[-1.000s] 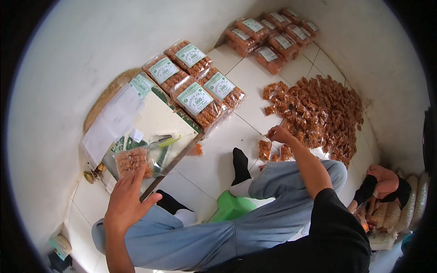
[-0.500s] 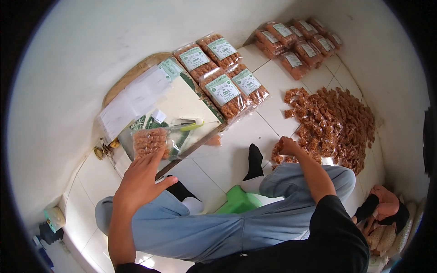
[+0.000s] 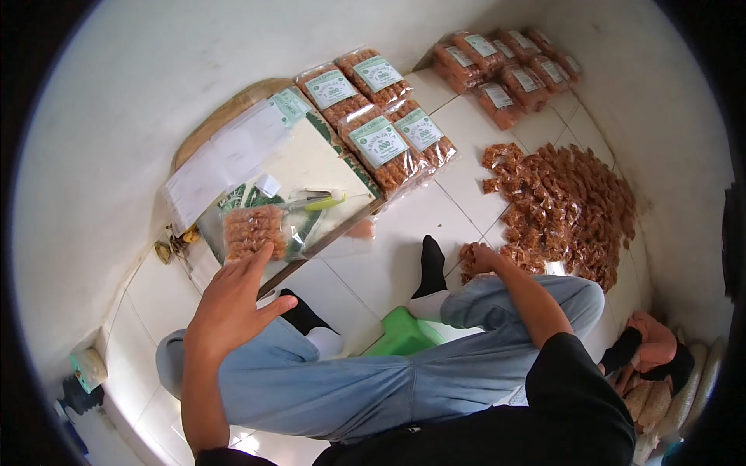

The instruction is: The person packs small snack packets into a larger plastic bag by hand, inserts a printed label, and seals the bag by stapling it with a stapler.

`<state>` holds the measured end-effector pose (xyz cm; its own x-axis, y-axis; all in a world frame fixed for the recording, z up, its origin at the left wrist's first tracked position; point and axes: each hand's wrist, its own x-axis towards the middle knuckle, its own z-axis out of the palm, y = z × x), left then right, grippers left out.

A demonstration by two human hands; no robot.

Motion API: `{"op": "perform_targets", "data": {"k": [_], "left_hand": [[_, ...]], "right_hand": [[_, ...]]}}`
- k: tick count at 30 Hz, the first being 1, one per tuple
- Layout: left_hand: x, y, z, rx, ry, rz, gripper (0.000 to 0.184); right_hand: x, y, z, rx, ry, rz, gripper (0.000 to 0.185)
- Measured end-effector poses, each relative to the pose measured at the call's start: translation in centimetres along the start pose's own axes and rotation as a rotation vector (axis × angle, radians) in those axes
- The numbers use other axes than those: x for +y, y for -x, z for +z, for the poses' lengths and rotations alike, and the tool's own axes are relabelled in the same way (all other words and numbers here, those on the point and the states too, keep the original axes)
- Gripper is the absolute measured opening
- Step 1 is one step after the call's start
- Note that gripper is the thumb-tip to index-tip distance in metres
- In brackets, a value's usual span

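Observation:
My left hand (image 3: 235, 304) is open, its fingers stretched out against the near edge of a clear plastic bag (image 3: 253, 231) filled with rows of small brown snack packets. This bag lies on the low board (image 3: 326, 161), its loose end pointing right. My right hand (image 3: 485, 259) reaches to the near left edge of a heap of small brown snack packets (image 3: 561, 203) on the floor. Its fingers are bent together on a packet there (image 3: 468, 255); the fingertips are partly hidden. A yellow-green stapler (image 3: 325, 200) rests on the board beyond the bag.
White label sheets (image 3: 225, 159) cover the board's left side. Filled, labelled bags (image 3: 378, 141) stand along its far right edge. More labelled bags (image 3: 505, 74) are stacked by the wall. A green stool (image 3: 404, 332) is between my legs; other sacks (image 3: 660, 396) lie at lower right.
The view has shifted slightly. My left hand stays by the bag with its fingers extended. My right hand remains at the heap's edge, its fingers slightly lower among the packets.

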<state>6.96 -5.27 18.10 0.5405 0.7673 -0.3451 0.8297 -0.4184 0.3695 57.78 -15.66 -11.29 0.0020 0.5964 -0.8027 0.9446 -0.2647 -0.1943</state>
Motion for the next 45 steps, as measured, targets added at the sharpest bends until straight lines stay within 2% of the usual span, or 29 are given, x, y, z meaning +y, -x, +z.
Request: {"op": "perform_targets", "data": {"k": [1, 2, 5, 7, 8, 10, 12, 13, 14, 16, 18, 19, 21, 22, 23, 24, 25, 27, 28, 29, 31, 32, 34, 35, 36, 37, 39, 40, 45], "left_hand": [[0.0, 0.2, -0.1, -0.002, 0.001, -0.008, 0.081], [0.3, 0.2, -0.2, -0.012, 0.011, -0.015, 0.079], [0.9, 0.0, -0.5, -0.028, 0.048, -0.038, 0.08], [0.9, 0.2, -0.5, -0.03, 0.073, -0.081, 0.083], [0.7, 0.2, -0.1, -0.003, 0.081, -0.003, 0.081], [0.7, 0.8, 0.8, 0.051, 0.091, 0.014, 0.08], [1.7, 1.3, 1.8, 0.106, 0.115, 0.097, 0.076], [2.7, 1.9, 2.1, 0.138, 0.145, 0.089, 0.075], [3.4, 2.2, 3.1, 0.159, 0.174, 0.107, 0.075], [5.6, 2.9, 4.7, 0.128, 0.294, 0.073, 0.077], [7.6, 2.5, 8.1, 0.098, 0.585, 0.073, 0.079], [8.9, 1.9, 10.3, 0.105, 0.587, 0.066, 0.079], [11.7, -0.1, 14.3, 0.155, 1.566, -0.162, 0.085], [12.7, -1.7, 15.3, 0.17, 1.572, -0.17, 0.085], [13.5, -3.2, 16.1, 0.087, 1.993, -0.424, 0.088], [13.7, -3.8, 16.8, -0.019, 2.398, -0.698, 0.091], [13.4, -4.1, 17.3, -0.004, 2.403, -0.695, 0.091], [13.1, -4.7, 18.0, -0.337, 2.805, -0.426, 0.091], [12.5, -4.3, 18.3, -0.345, 2.822, -0.052, 0.078], [12.6, -3.9, 17.7, -0.355, 2.824, -0.058, 0.078], [12.3, -3.7, 16.0, 0.058, 2.614, -0.301, 0.064], [11.6, -3.4, 16.3, 0.105, 2.648, -0.315, 0.052], [9.8, -2.5, 17.0, 0.152, 2.594, -0.228, 0.048], [9.3, -2.4, 17.1, 0.203, 2.538, -0.135, 0.044], [9.6, -2.3, 16.3, 0.351, 2.549, -0.215, 0.036], [9.6, -2.1, 16.2, 0.347, 2.551, -0.214, 0.036], [9.2, -1.5, 15.7, 0.502, 2.409, -0.165, 0.038], [9.2, -1.3, 15.2, 0.491, 2.409, -0.212, 0.042], [10.8, -1.7, 15.3, 0.7, 2.294, -0.197, 0.05]], "right_hand": [[-1.5, 1.0, -0.3, 0.09, -0.014, 0.075, 0.086], [0.6, -0.7, 1.7, 0.194, -0.082, -0.008, 0.075], [-0.6, -0.2, 1.6, 0.213, -0.045, -0.119, 0.069], [-2.9, 1.4, -0.6, 0.061, -0.316, -0.212, 0.061], [-3.9, 1.9, -1.3, 0.005, -0.364, -0.155, 0.059], [-1.9, -1.1, 0.5, 0.017, -0.082, -0.319, 0.057], [0.8, -3.7, 3.5, 0.064, -0.3, -0.462, 0.057], [0.7, -3.2, 4.2, 0.019, -0.835, -0.34, 0.059], [1.6, -3.7, 4.7, 0.0, -0.817, -0.359, 0.059], [3.3, -5.7, 4.3, 0.105, -0.644, -0.151, 0.065], [1.0, -3.7, 1.1, 0.181, -0.755, -0.239, 0.067], [-1.0, -1.8, -1.0, 0.257, -0.877, -0.316, 0.069], [-5.7, 1.7, -5.8, 0.414, -0.635, -0.324, 0.069], [-8.4, 3.4, -7.4, 0.532, -0.504, -0.387, 0.07], [-11.7, 5.6, -8.7, 0.525, -0.496, -0.399, 0.07], [-15.2, 8.2, -9.3, 0.545, -0.55, -0.539, 0.071], [-18.2, 10.4, -9.5, 0.566, -0.604, -0.681, 0.072], [-21.9, 13.5, -8.9, 0.677, -0.289, -0.935, 0.076], [-24.1, 15.4, -8.1, 0.505, -0.555, -0.862, 0.077], [-25.7, 16.9, -7.0, 0.326, -0.816, -0.769, 0.078], [-26.2, 15.9, -5.2, 0.512, -0.595, -0.809, 0.083], [-26.4, 15.4, -4.4, 0.456, -0.672, -0.852, 0.084], [-27.2, 15.9, -4.6, 0.399, -0.75, -0.894, 0.085], [-27.8, 17.2, -5.7, 0.496, -0.537, -0.971, 0.08], [-28.1, 17.9, -6.4, 0.588, -0.318, -1.037, 0.074], [-27.9, 17.9, -6.7, 0.589, -0.316, -1.034, 0.074], [-27.2, 18.1, -7.3, 0.469, -0.486, -1.031, 0.053], [-27.9, 19.0, -7.5, 0.446, -0.566, -0.913, 0.039], [-28.6, 18.0, -6.8, 0.544, -0.48, -0.903, 0.04]]}}
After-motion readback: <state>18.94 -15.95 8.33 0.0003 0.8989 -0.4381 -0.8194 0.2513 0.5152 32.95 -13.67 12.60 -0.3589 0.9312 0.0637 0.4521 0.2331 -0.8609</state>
